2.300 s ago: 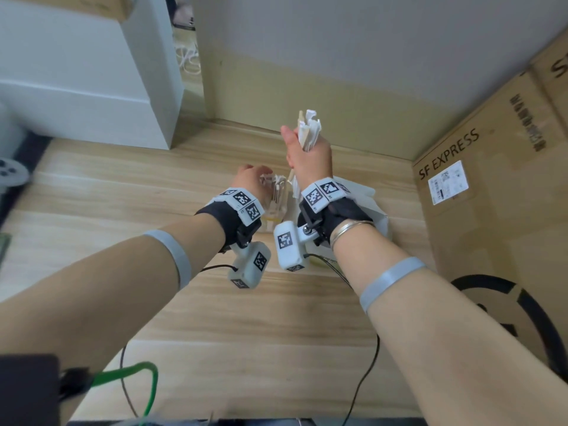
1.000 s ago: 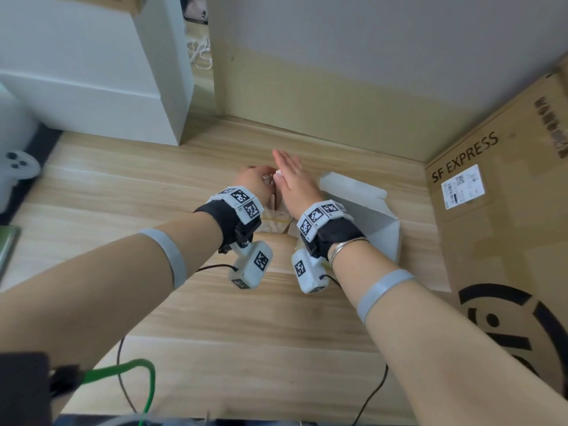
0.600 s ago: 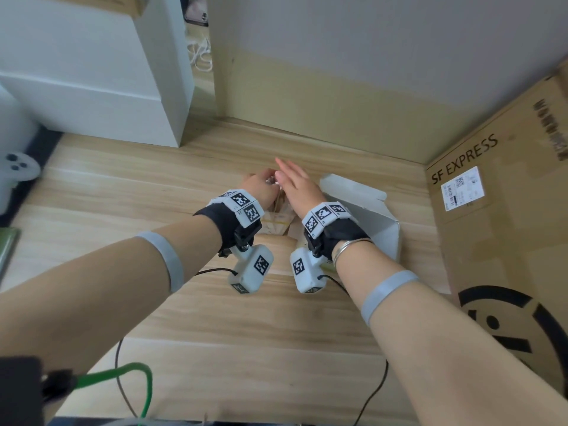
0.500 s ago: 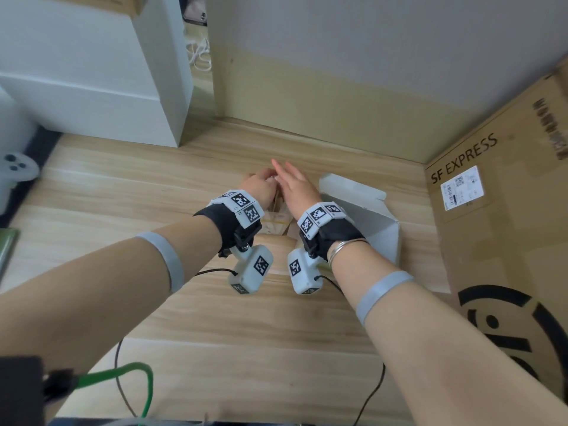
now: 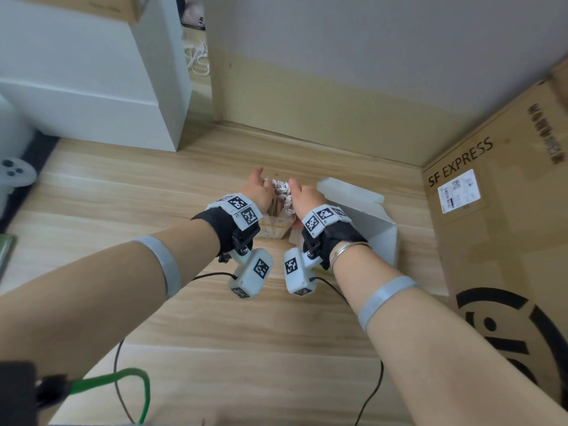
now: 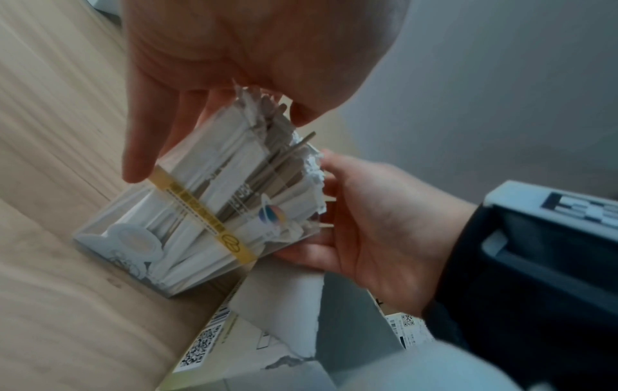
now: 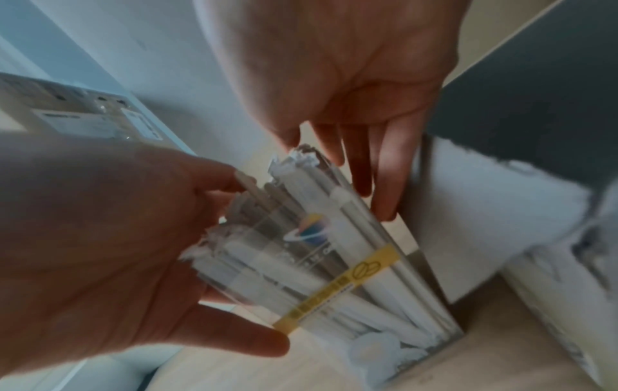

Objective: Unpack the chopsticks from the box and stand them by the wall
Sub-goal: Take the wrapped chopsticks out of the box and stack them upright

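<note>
Paper-wrapped chopsticks point(image 5: 281, 192) stand as a bundle in a clear holder point(image 5: 275, 230) with a yellow band, on the wooden floor a short way out from the wall point(image 5: 338, 87). My left hand point(image 5: 259, 189) lies against the holder's left side, fingers straight and thumb near the chopstick tops. My right hand point(image 5: 304, 195) flanks the other side with its palm open toward the bundle. In the wrist views the chopsticks point(image 6: 234, 185) point(image 7: 317, 238) sit between the left hand point(image 6: 200, 79) point(image 7: 100, 238) and the right hand point(image 6: 378, 224) point(image 7: 351, 92). The opened white box point(image 5: 368, 222) lies just right of the holder.
A large SF EXPRESS cardboard box point(image 5: 491, 210) walls off the right side. A white cabinet point(image 5: 92, 87) stands at the back left, with a white game controller point(image 5: 15, 173) at the left edge. Black and green cables point(image 5: 129, 379) trail on the floor near me.
My right hand lowered a raised bunch of wrapped chopsticks into the holder and let go. Both hands have now spread slightly apart at the bundle's sides.
</note>
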### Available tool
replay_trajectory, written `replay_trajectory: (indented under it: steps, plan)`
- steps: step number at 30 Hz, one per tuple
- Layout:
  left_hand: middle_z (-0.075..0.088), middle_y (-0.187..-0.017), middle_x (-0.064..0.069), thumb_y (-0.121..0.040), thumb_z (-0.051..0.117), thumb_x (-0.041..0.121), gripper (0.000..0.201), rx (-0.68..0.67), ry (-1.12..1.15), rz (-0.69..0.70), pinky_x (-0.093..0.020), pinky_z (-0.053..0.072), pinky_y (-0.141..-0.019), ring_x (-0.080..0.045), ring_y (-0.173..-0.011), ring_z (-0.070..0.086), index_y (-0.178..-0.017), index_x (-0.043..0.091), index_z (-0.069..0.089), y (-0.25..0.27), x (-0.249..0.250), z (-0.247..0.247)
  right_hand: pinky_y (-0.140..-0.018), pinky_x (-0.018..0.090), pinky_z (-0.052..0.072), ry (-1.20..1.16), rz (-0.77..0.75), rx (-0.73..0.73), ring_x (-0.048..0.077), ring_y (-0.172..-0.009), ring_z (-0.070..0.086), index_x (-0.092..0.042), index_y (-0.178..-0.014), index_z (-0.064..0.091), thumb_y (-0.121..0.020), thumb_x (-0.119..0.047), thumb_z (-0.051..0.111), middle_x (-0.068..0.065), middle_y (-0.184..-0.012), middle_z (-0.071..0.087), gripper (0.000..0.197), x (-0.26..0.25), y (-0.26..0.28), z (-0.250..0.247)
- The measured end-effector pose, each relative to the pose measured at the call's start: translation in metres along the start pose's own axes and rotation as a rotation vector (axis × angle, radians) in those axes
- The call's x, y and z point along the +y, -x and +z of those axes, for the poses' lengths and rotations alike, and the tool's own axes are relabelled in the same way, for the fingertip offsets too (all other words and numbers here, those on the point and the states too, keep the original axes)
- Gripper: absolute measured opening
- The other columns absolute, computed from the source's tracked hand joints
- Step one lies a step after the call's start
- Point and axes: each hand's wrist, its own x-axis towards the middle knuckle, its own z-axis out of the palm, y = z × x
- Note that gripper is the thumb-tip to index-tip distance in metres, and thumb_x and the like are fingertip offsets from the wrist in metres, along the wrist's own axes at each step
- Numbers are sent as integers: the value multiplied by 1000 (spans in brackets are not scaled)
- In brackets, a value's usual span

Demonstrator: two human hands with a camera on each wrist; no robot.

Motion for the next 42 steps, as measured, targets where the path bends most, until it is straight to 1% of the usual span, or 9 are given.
replay_trajectory:
  steps: [3, 5, 11, 14, 17, 21, 27, 36, 42]
  plan:
    - [40, -146, -18, -102, 22, 26, 51, 4, 7, -1, -31, 50, -71, -28, -89, 61, -151, 19, 10, -1, 3, -2, -75, 30, 37, 13, 31, 7, 27, -82, 51, -3, -103, 63, -100, -44, 19, 13, -90, 54, 60, 0, -6, 0]
    - [40, -146, -18, -102, 23, 26, 51, 19, 11, -2, -30, 47, -73, -32, -100, 59, -151, 19, 11, -3, 7, -3, -73, 29, 36, 10, 29, 11, 27, -81, 50, -2, -100, 63, -100, -43, 19, 14, -89, 54, 60, -2, -10, -3]
    - [48, -139, -20, -102, 21, 30, 53, 28, 23, 3, -28, 47, -60, -17, -62, 51, -152, 23, 6, -25, 18, -15, -65, 29, 32, 13, 2, 81, 26, -73, 48, -11, -55, 39, -101, -42, 21, 4, -58, 41, 58, -15, -33, -12]
    - [47, -140, -19, -102, 20, 31, 52, 45, 2, -4, -38, 53, -84, -29, -89, 62, -151, 22, 8, -37, 28, -22, -67, 30, 33, -8, -11, 113, 27, -75, 49, -8, -57, 46, -100, -41, 21, 6, -60, 45, 60, -23, -49, -21]
    - [48, -138, -20, -102, 19, 30, 48, 73, -14, 12, -45, 49, -96, -35, -116, 55, -145, 10, 27, -50, 38, -29, -70, 30, 35, -18, -4, 113, 27, -79, 50, 4, -91, 64, -100, -39, 22, 15, -83, 56, 61, -33, -64, -32]
    - [54, -127, -23, -102, 17, 28, 48, 84, -30, 38, -45, 49, -96, -36, -112, 55, -131, 3, 45, -67, 49, -35, -70, 29, 32, -4, 22, 108, 30, -83, 50, 6, -102, 62, -100, -32, 24, 20, -91, 55, 54, -44, -83, -43]
    - [55, -125, -26, -102, 16, 24, 48, 97, -6, 43, -46, 49, -95, -37, -112, 56, -128, -1, 48, -94, 57, -38, -67, 30, 32, -11, 32, 129, 28, -77, 46, 2, -80, 50, -100, -27, 27, 16, -78, 50, 42, -54, -116, -52]
    - [57, -123, -26, -102, 16, 23, 39, 129, 66, 29, -45, 49, -94, -37, -111, 57, -109, 9, 52, -126, 59, -35, -66, 30, 32, 8, 59, 130, 28, -74, 46, -6, -55, 39, -100, -28, 26, 6, -57, 38, 51, -56, -152, -54]
    - [60, -117, -28, -102, 16, 23, 48, 150, 45, 28, -41, 50, -88, -34, -90, 59, -122, -1, 52, -140, 54, -34, -66, 30, 33, -4, 53, 153, 27, -76, 47, -8, -53, 37, -100, -31, 22, 8, -61, 45, 54, -57, -162, -46]
